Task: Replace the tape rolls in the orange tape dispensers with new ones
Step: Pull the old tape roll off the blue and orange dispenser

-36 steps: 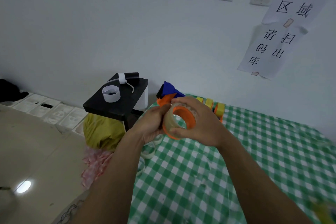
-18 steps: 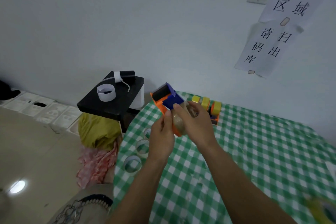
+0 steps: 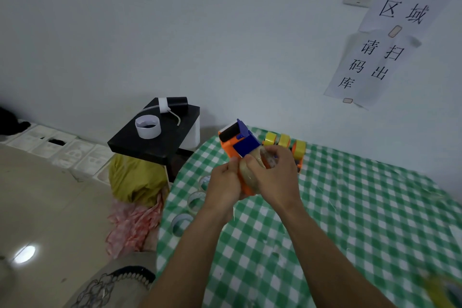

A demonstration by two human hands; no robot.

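Note:
An orange tape dispenser (image 3: 231,146) with a blue flap and black roller is held above the green checked table (image 3: 350,207). My left hand (image 3: 223,186) grips its orange body from the left. My right hand (image 3: 275,175) curls over a clear tape roll (image 3: 246,174) seated in the dispenser. More orange dispensers with yellow rolls (image 3: 285,141) stand behind by the wall. Several clear tape rolls (image 3: 182,224) lie along the table's left edge.
A black stand (image 3: 155,144) with a white ring and a black cylinder is left of the table. A yellow-green bag (image 3: 136,180) and pink cloth (image 3: 135,222) lie on the floor below it. Paper signs and switches hang on the wall.
The dispenser and both hands have moved lower and forward over the table. The orange hub seen a second ago is now covered by the clear roll and my right hand.

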